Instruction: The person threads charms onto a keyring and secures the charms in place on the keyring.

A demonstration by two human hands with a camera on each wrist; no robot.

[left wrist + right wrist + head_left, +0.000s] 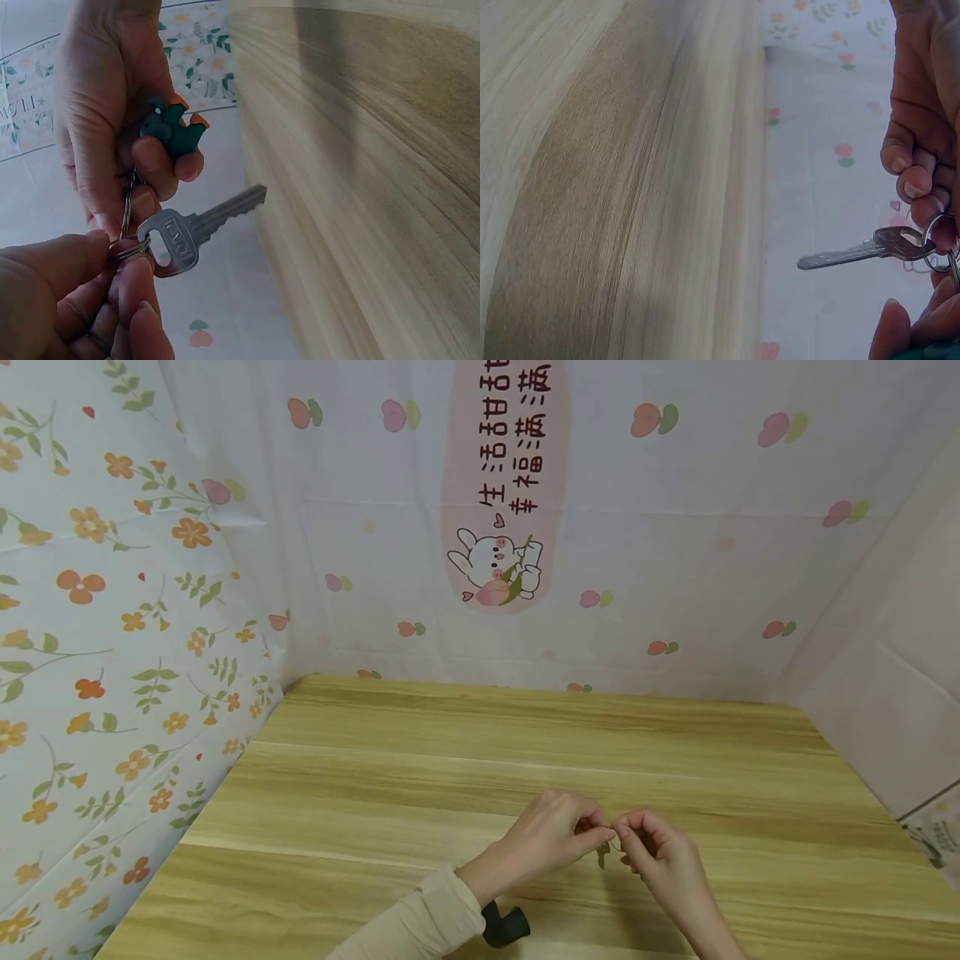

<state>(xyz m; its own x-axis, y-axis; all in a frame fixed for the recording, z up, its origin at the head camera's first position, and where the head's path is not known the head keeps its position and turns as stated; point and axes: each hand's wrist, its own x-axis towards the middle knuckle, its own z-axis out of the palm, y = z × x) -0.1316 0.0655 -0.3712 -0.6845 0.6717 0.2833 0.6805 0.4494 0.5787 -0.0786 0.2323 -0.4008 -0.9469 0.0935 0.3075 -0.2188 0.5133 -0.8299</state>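
Over the table, my left hand [558, 831] pinches a small metal split ring [129, 253] between thumb and fingertips. A silver key [225, 213] is threaded on this ring, its toothed blade pointing away from the fingers. My right hand [663, 856] faces the left one, fingertips almost meeting it, and pinches the short metal chain [127, 206] joined to the ring. A teal figurine charm [180, 136] with orange tips sits within the right hand's curled fingers. In the head view the key hangs below the fingertips, and the charm is hidden.
A black elbow-shaped piece [506, 927] lies on the wooden table [375, 777] beside the left sleeve [442, 910], which partly covers it. Patterned cloth [360, 527] hangs behind the table and along its left and right sides.
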